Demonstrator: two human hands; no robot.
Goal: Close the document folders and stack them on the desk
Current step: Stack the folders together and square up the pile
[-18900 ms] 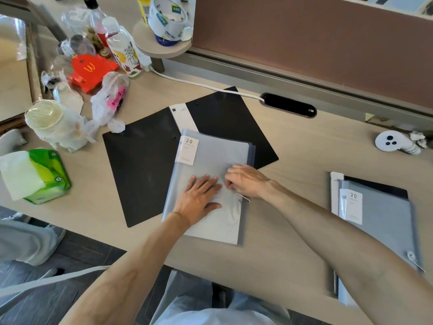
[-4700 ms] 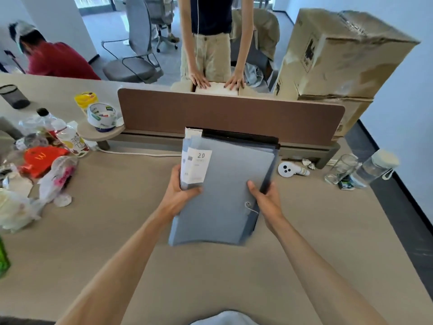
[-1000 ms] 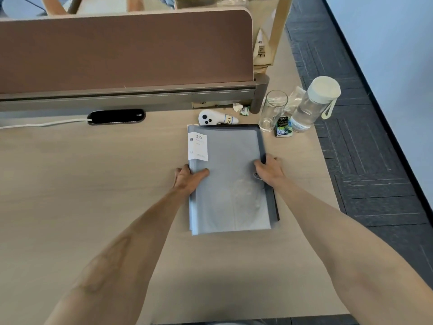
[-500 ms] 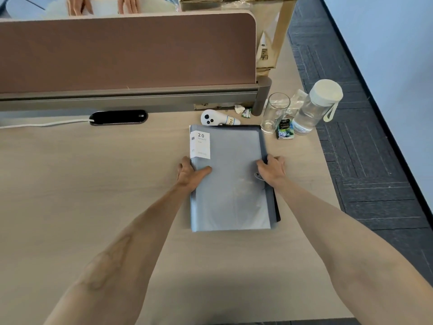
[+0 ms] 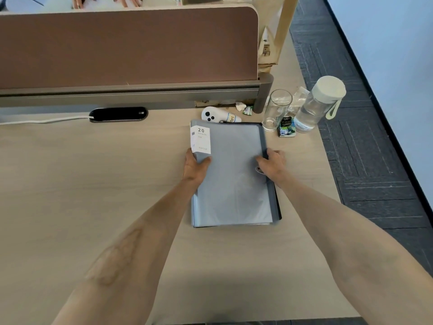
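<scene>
A stack of closed grey document folders [image 5: 233,184] lies flat on the pale wooden desk [image 5: 93,184], toward its right end. The top folder carries a white "20 pockets" label near its far left corner, and a darker folder edge shows under it on the right. My left hand [image 5: 194,167] grips the stack's left edge, thumb on top of the cover. My right hand [image 5: 271,164] holds the right edge, fingers over the elastic clasp.
A white remote-like device [image 5: 214,114], an empty glass [image 5: 276,109], a small packet [image 5: 286,126] and a clear water bottle [image 5: 316,104] stand just beyond the stack. A brown partition [image 5: 128,45] runs along the desk's back; another person's hands show over it. The desk's right edge drops to dark carpet.
The stack has been squared up a little over the last second, my hands staying on its two side edges. Earlier I carried the folders from the desk's left side to here.
</scene>
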